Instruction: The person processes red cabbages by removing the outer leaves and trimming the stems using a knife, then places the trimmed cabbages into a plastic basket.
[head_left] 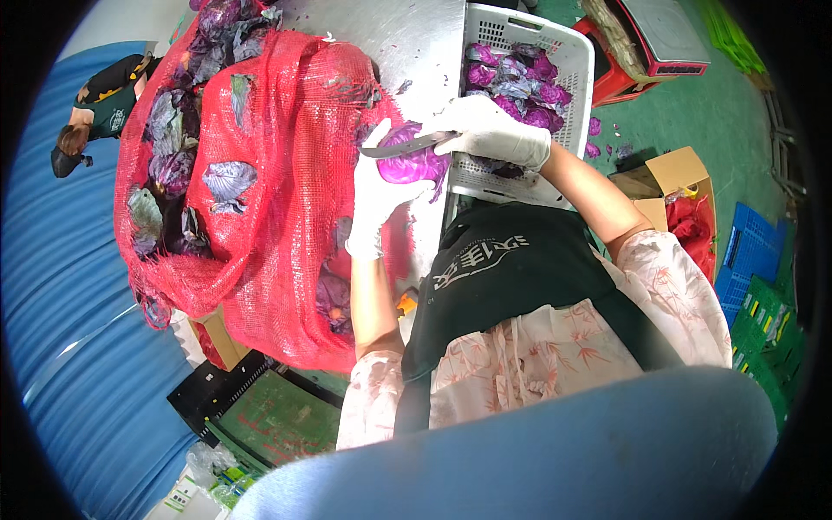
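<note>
My left hand (382, 201), in a white glove, holds a red cabbage (416, 162) with bright purple leaves, its fingers around the left side and underneath. My right hand (494, 130), gloved too, grips a knife (409, 146); its handle is mostly hidden in the fist. The dark curved blade lies across the upper face of the cabbage, its tip close to my left fingers. Beside my left hand bulges a red mesh sack (292, 162) of whole red cabbages (172, 172). Below my right hand stands a white plastic crate (582, 78) with purple cabbage leaves (520, 81).
The metal table (409, 39) carries leaf scraps. A cardboard box (686, 172), red stool (601, 71), scale (673, 32) and blue plastic crate (754, 240) stand at right. Another person (104, 104) is at far left before a blue curtain (71, 260). A blurred blue shape (552, 448) covers the bottom.
</note>
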Available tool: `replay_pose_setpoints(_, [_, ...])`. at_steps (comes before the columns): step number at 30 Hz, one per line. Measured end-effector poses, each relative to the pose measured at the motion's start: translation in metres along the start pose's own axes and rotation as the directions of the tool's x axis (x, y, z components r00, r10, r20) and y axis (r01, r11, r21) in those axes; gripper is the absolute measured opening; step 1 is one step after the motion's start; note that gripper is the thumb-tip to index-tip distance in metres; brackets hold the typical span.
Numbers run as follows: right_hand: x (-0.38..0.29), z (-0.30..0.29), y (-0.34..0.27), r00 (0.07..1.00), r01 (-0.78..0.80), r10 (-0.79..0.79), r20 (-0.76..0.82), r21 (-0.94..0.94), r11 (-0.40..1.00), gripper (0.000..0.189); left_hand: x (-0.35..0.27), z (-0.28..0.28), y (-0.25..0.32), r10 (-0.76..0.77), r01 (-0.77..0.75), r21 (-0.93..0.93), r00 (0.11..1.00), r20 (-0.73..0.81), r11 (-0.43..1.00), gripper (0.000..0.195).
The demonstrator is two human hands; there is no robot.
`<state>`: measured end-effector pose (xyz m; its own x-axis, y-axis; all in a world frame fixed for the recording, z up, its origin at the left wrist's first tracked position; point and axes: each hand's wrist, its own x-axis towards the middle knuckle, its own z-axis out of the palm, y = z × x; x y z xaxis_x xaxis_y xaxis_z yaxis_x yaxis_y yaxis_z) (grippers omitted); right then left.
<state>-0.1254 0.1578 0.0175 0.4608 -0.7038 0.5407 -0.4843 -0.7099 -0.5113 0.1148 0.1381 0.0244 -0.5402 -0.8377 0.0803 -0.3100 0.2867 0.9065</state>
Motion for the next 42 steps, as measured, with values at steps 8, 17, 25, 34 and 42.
replay_pose_setpoints(8, [-0.012,-0.041,-0.006,0.882,-0.469,0.414,0.224,0.347,0.812,0.035,-0.022,-0.018,-0.01,-0.227,0.193,-0.383,0.973,-0.046,0.903,0.095])
replay_pose_setpoints(17, [-0.056,-0.066,0.0,0.797,-0.464,0.574,0.185,0.797,0.386,0.015,-0.048,0.003,-0.05,-0.384,0.048,-0.944,0.906,0.178,-0.326,0.075])
replay_pose_setpoints(25, [-0.067,-0.104,-0.013,0.617,-0.375,0.782,-0.083,0.843,0.385,0.011,-0.022,0.026,-0.055,-0.387,0.14,-0.987,0.909,0.158,-0.076,0.087])
replay_pose_setpoints(34, [-0.132,-0.08,0.042,0.449,-0.874,0.887,-0.105,0.153,0.461,0.043,0.033,0.051,-0.016,-0.151,0.24,-0.971,0.96,0.234,0.017,0.071])
replay_pose_setpoints(42, [-0.182,-0.023,0.025,0.329,-0.931,0.923,-0.201,-0.232,0.282,0.025,0.175,0.049,-0.047,-0.56,0.041,-0.954,0.802,0.208,-0.295,0.078])
